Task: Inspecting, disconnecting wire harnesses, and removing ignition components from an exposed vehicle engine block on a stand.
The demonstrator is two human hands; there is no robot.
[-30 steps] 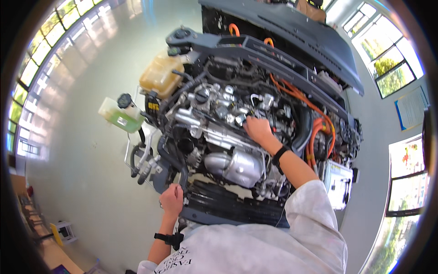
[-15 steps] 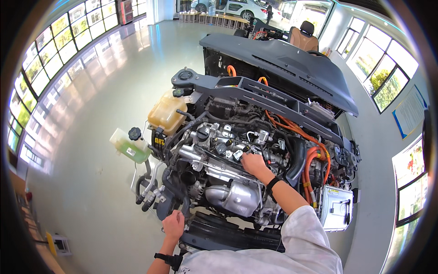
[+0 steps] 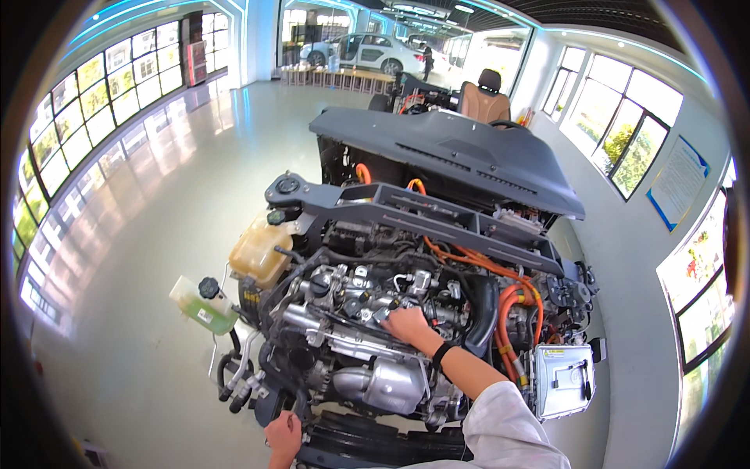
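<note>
A bare car engine (image 3: 367, 305) with hybrid parts fills the middle of the view. My right hand (image 3: 406, 323) is on its top, fingers pinched together beside small silver and black fittings. What sits between those fingertips is hidden. At the lower left my left hand (image 3: 283, 434) is curled closed near the end of the black front crossmember (image 3: 375, 442); whether it grips anything cannot be seen. Below my right hand lie a ribbed metal cover (image 3: 359, 344) and a rounded silver exhaust housing (image 3: 394, 387).
Left of the engine hang a yellowed coolant tank (image 3: 260, 250) and a reservoir of green fluid (image 3: 205, 306). Orange cables (image 3: 512, 301) run down the right to a silver box (image 3: 564, 381). Behind stand a grey frame bar (image 3: 437, 215) and a dashboard (image 3: 445, 152).
The view has tipped upward and shifted, so the engine sits lower and further left in the picture. My right hand stays at about the same spot on the engine; my left remains closed.
</note>
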